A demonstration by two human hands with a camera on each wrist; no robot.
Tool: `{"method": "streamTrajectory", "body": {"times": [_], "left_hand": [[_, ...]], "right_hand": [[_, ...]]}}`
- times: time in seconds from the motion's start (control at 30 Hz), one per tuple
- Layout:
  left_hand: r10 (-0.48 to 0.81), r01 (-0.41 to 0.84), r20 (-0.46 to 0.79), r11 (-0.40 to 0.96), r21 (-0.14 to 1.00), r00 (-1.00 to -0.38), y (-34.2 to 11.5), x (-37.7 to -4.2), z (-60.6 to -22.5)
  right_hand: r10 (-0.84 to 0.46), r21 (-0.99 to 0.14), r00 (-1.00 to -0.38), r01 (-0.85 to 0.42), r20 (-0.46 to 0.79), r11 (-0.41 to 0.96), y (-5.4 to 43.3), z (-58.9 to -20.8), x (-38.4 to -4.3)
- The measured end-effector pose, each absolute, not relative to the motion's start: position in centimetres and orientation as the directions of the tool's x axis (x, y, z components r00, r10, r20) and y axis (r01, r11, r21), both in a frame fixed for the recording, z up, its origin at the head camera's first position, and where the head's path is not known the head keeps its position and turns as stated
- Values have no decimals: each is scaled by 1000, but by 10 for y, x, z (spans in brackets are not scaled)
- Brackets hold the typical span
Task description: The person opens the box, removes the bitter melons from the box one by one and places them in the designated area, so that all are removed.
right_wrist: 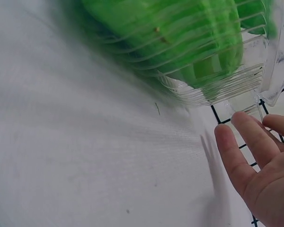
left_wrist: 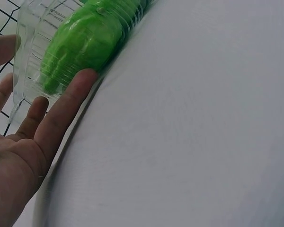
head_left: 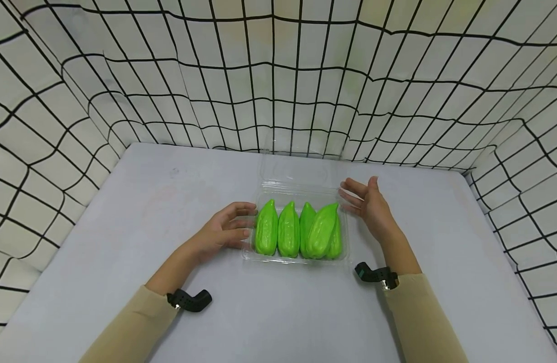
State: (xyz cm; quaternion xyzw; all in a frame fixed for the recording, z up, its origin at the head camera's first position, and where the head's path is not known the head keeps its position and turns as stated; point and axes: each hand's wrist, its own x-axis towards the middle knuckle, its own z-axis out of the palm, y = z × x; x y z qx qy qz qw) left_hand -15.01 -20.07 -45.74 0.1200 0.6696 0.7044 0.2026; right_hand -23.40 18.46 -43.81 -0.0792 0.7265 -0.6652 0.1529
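Two sleeves (head_left: 128,327) come nearest, over the white table (head_left: 269,307). Beyond, the left hand (head_left: 226,227), fingers extended and grasping nothing, is at the clear box's (head_left: 296,260) left side; the right hand (head_left: 369,206), likewise released, is just beside its right. Green vegetables (head_left: 289,232) fill the box before its raised lid (head_left: 301,169).

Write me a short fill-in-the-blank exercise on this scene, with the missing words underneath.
1. The fruit-like pieces in the clear container are bright ____ in colour.
2. The container's lid is ____ rather than closed.
3. The left hand is at the container's left side, and the right hand is by its ____ side.
4. Both wristbands are ____ in colour.

Missing words: green; open; right; black.
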Motion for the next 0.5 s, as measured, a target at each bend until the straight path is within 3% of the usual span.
{"method": "streamTrajectory", "body": {"times": [0.3,0.5], "left_hand": [[439,-119,-100,-16,993,-893,-201,-149,-457],[455,-110,-91,-16,994,-886,-200,-152,-456]], "right_hand": [[-346,-972,-919,224,-187,-68,188,-442,-236],[-349,-965,-915,247,-203,-85,191,-443,-237]]}}
